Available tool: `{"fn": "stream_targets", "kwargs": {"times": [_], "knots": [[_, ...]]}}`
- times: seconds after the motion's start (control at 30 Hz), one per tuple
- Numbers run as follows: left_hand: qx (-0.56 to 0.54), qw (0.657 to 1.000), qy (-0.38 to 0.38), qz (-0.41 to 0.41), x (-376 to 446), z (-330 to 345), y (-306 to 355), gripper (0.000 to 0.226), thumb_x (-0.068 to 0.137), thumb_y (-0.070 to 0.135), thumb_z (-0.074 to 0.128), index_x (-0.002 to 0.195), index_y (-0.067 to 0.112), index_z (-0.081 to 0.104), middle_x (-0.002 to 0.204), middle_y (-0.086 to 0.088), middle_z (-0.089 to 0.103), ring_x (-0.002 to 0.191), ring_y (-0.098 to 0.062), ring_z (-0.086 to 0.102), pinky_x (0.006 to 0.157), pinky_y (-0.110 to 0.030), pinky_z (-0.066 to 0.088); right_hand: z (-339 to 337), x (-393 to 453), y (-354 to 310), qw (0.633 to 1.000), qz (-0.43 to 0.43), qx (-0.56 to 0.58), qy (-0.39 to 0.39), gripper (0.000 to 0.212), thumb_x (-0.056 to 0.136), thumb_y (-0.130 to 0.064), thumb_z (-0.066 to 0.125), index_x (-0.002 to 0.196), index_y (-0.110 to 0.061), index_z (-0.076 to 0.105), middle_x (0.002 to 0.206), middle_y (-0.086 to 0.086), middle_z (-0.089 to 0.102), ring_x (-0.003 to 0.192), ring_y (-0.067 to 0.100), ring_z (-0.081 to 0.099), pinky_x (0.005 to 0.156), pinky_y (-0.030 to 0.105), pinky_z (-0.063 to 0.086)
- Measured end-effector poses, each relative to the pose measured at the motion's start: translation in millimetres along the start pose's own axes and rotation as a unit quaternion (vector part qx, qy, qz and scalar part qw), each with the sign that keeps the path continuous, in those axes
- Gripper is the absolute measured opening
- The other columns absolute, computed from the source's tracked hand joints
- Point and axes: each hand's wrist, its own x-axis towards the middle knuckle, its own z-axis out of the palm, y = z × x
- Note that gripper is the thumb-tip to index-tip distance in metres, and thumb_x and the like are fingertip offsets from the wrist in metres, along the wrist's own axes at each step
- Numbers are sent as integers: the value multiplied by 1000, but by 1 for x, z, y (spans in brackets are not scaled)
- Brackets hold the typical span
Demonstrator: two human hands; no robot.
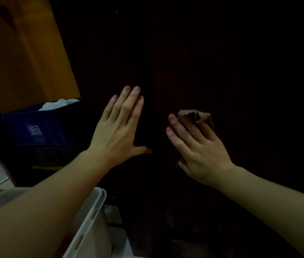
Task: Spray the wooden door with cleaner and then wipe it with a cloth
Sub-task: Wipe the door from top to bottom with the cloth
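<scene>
Left hand [118, 127], fingers flat, steadies the door [222, 71] while the right hand [197, 146] presses a cloth [195, 116] against it, apparently wiping.

Two bare forearms and hands [118, 127], sleeveless to the frame edge, short unpainted nails, no jewellery.

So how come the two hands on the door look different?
The left hand lies flat and bare on the door, fingers straight and close together. The right hand presses a brown cloth against it, fingers spread. Both touch the dark wood.
</scene>
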Motion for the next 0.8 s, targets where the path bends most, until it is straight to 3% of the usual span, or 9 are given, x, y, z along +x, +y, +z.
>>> {"fn": "stream_targets", "kwargs": {"times": [0.13, 0.23, 0.4, 0.47, 0.53, 0.63, 0.7, 0.8], "knots": [[-36, 997, 13, -68, -17, 8, 7, 119, 66, 71, 62, 150, 1, 14, 158, -20, 11, 148, -35, 9, 120, -50, 14, -19, 42, 7, 997, 22, 48, 51, 79, 77, -20, 59, 148, -4, 27, 160, 19, 16, 146, 34, 22, 117, 46, 17], [-48, 993, 17, -108, -28, 14, 15, 114, 69, 68, 60, 149, -1, 16, 157, -20, 14, 148, -35, 11, 119, -52, 16, -22, 67, 5, 996, 34, 54, 62, 71, 82, -22, 57, 145, 0, 31, 160, 22, 14, 148, 35, 13, 119, 46, 11], [-57, 989, 2, -134, -50, 28, 33, 116, 65, 64, 66, 151, 3, 16, 157, -18, 15, 148, -33, 12, 119, -51, 15, 13, 4, -20, 986, -154, -29, -59, 67, 83, -29, 55, 142, 0, 43, 157, 21, 19, 146, 34, 17, 119, 47, 3], [-66, 986, -3, -151, -60, 33, 42, 116, 64, 63, 67, 151, 5, 16, 158, -17, 15, 148, -32, 12, 119, -51, 15, 12, -4, -18, 978, -187, -43, -85, 63, 86, -29, 53, 142, -2, 44, 157, 20, 19, 145, 34, 22, 118, 47, 2], [-76, 983, -4, -167, -69, 38, 50, 115, 64, 63, 65, 151, 5, 18, 157, -17, 15, 147, -32, 12, 119, -51, 14, 4, 9, -11, 981, -173, -48, -72, 58, 89, -27, 48, 141, -2, 45, 157, 20, 22, 143, 35, 29, 118, 47, 4], [-77, 984, -12, -163, -75, 42, 55, 117, 63, 62, 69, 151, 5, 19, 157, -17, 13, 147, -33, 11, 119, -53, 16, -6, 35, -7, 994, -98, -34, -28, 60, 90, -29, 36, 144, -2, 40, 158, 20, 21, 147, 31, 16, 120, 45, 0], [-76, 984, -16, -161, -75, 44, 55, 120, 61, 63, 72, 152, 6, 18, 157, -16, 12, 147, -33, 11, 119, -54, 15, 0, 29, -11, 996, -83, -22, -26, 65, 88, -30, 46, 145, -2, 38, 159, 19, 19, 148, 30, 10, 120, 45, -2], [-74, 986, -13, -149, -72, 43, 53, 120, 61, 61, 76, 153, 12, 17, 157, -17, 12, 147, -34, 12, 118, -55, 14, 17, -10, -19, 986, -150, -27, -70, 72, 81, -31, 61, 145, -4, 40, 158, 18, 20, 147, 32, 12, 119, 45, -1]]}}
